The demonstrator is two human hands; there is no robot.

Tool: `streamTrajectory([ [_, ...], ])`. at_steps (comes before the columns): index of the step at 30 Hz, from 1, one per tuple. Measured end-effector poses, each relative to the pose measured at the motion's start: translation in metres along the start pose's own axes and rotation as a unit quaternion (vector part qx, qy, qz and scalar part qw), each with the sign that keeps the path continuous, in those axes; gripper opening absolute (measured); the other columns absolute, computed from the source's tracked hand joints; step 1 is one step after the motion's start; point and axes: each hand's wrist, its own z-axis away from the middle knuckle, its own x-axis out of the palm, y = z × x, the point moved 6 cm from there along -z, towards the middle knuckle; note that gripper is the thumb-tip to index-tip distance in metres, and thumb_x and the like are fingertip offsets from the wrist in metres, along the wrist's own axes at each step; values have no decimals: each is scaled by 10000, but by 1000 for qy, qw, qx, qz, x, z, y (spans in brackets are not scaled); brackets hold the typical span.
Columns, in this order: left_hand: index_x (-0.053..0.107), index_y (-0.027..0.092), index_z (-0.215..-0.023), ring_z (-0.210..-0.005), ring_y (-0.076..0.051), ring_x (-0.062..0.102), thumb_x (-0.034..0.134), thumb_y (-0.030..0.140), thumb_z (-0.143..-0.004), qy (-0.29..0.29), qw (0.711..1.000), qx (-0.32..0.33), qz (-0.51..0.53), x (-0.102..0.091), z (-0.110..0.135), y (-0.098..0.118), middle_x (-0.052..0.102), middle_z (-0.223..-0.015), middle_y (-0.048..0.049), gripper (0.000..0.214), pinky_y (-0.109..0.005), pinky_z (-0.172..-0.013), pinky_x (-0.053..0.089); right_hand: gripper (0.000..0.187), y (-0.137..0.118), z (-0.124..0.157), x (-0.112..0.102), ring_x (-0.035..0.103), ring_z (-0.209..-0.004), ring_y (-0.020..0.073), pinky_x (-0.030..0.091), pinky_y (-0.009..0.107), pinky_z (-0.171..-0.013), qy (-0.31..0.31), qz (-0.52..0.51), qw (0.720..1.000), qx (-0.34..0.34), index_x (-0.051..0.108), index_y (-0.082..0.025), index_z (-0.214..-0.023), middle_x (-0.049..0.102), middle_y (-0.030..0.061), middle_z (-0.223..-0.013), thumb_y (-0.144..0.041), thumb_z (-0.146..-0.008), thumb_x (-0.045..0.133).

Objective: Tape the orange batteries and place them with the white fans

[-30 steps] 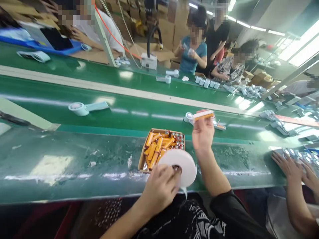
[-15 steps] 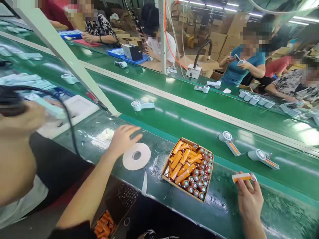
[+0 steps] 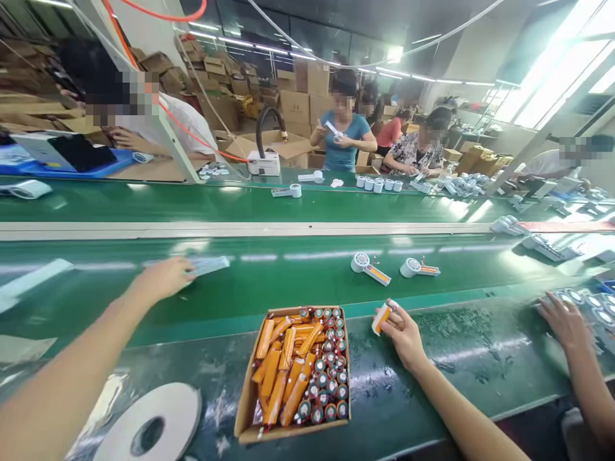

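- The battery pack (image 3: 382, 319) is a short cylinder in smooth orange wrap, with a flat white strip along its side; it is in the right hand, over the near edge of the belt.
- The tape roll (image 3: 181, 410) is a broad, matte white disc with a round hole through its middle, lying flat on the scuffed, dark green workbench (image 3: 461, 352).
- The conveyor belt (image 3: 298, 282) is smooth, glossy green and streaked with reflected light.
- Two pale handheld fans (image 3: 369, 269) (image 3: 419, 267) lie on it, each with a round head and a straight handle showing an orange strip.
- The open cardboard box (image 3: 245, 413) stands on the bench between the arms, filled with orange-wrapped cells: a loose, sloping heap on the left, upright ones with round ends showing on the right.
- The right hand (image 3: 404, 336) reaches forward, thumb and fingers pinching the pack.
- The left hand (image 3: 166, 280) stretches far across the belt, palm down, fingers bent over one end of a pale blue fan (image 3: 214, 264); with the blur, I cannot tell whether they grip it.
- A co-worker's hand (image 3: 569, 320) rests beside white round parts (image 3: 593, 304) at right.
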Motion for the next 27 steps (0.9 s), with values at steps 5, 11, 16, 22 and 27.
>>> streamTrajectory([
  [5, 751, 242, -728, -991, -273, 698, 578, 464, -893, -101, 987, 123, 27, 77, -32, 133, 761, -1129, -121, 326, -394, -960, 588, 728, -43, -55, 72, 823, -1036, 334, 682, 507, -968, -86, -3, 992, -95, 713, -210, -1194, 836, 130, -1123, -431, -585, 1044],
  [11, 811, 233, -863, -1147, -242, 687, 672, 221, -845, -216, 966, 138, 36, 123, -51, 211, 775, -1246, -53, 141, -302, -1029, 520, 584, -36, -114, 172, 819, -1037, 255, 668, 428, -1015, -239, 92, 956, -143, 696, -242, -1199, 840, 53, -1092, -437, -698, 925],
  [16, 807, 284, -1035, -1194, -229, 705, 657, 328, -950, -247, 962, 107, 39, 116, -58, 209, 777, -1317, 0, 178, -270, -993, 509, 296, -11, -123, 200, 815, -1019, 221, 658, 391, -992, -310, 313, 874, -206, 684, -250, -1167, 834, 37, -1115, -353, -899, 755],
  [22, 719, 216, -1229, -1111, -293, 745, 444, 346, -1094, -212, 976, 53, 9, 117, -59, 226, 789, -1224, -138, 333, -336, -924, 534, 175, -15, -107, 206, 796, -1028, 224, 584, 304, -943, -343, 531, 735, -243, 731, -227, -1156, 835, 59, -1107, -210, -985, 699],
  [27, 702, 209, -1193, -1085, -296, 747, 431, 325, -1096, -192, 981, 26, 9, 121, -62, 239, 787, -1191, -154, 310, -352, -929, 531, 265, -25, -100, 210, 779, -1080, 301, 541, 320, -920, -332, 663, 632, -224, 738, -246, -1284, 827, 99, -1127, -287, -1024, 701],
])
